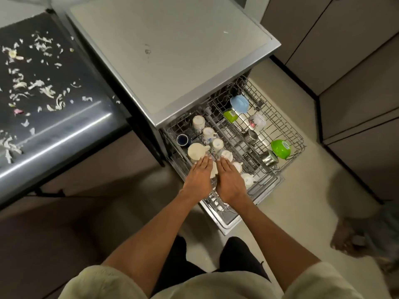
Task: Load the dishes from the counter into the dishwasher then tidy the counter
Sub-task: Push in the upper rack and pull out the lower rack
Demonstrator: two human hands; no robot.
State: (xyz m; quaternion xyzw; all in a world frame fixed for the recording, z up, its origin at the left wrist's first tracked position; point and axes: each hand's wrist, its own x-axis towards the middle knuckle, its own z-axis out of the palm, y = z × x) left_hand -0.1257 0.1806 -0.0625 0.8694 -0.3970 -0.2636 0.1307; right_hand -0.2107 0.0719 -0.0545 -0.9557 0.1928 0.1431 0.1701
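The dishwasher's wire rack (289,134) is pulled out under the grey counter top (172,57). It holds several upturned white cups, among them a cream mug (195,151), plus a green bowl (280,147), a blue bowl (239,103), a floral bowl (257,121) and steel cups. My left hand (199,178) lies flat with straight fingers, fingertips touching the cream mug. My right hand (230,180) lies flat beside it, fingertips against a small white cup (226,155). A white dish between the hands is mostly hidden.
A dark counter (54,100) at left is littered with pale vegetable peelings. Brown cabinet doors (345,61) line the right side. Another person's foot (354,240) stands on the beige floor at right. The dishwasher door (226,221) lies open below the rack.
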